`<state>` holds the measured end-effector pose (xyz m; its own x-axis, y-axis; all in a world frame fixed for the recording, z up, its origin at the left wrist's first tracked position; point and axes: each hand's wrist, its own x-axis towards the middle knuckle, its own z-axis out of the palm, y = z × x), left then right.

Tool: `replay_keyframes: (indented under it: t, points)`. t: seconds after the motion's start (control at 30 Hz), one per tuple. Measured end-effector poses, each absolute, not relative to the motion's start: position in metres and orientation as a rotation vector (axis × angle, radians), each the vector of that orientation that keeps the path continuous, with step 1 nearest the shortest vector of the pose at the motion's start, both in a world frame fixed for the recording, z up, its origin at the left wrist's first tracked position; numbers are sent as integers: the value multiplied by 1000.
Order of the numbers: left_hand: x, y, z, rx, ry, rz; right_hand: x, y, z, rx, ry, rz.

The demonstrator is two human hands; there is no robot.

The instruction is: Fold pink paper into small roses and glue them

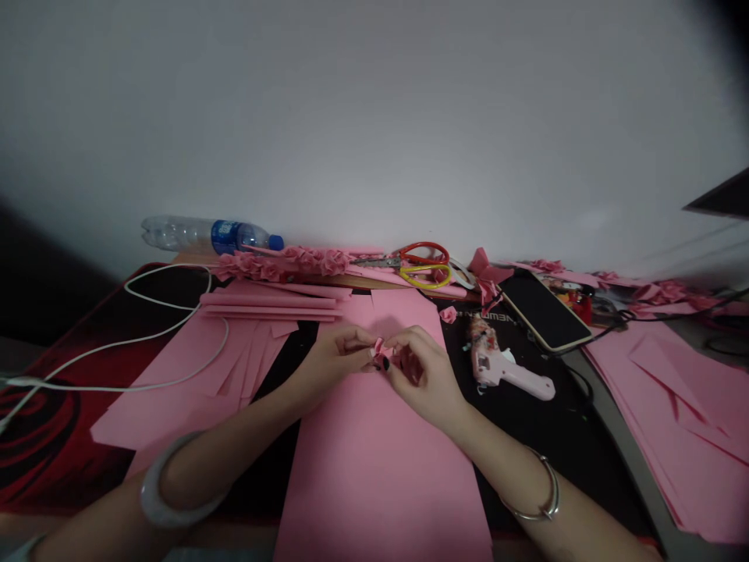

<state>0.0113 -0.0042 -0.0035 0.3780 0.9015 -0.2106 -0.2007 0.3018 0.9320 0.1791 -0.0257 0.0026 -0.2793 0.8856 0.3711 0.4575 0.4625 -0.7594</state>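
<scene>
Centrally, both hands (380, 361) pinch a paper piece (379, 349) above the bare pink sheet (374, 468).

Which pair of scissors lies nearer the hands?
The yellow-handled scissors: they lie in front of the red-handled scissors, which sit closer to the wall.

Both forearms angle inward; the left hand (339, 351) and right hand (424, 371) meet, fingers (374, 353) curled and pinched together.
</scene>
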Motion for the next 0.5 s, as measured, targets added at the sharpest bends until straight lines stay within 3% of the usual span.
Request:
replay_keyframes:
  t: [0.5]
  points:
    - [23, -17, 3, 1116, 884, 1077, 173, -30, 4, -1110, -1846, 530]
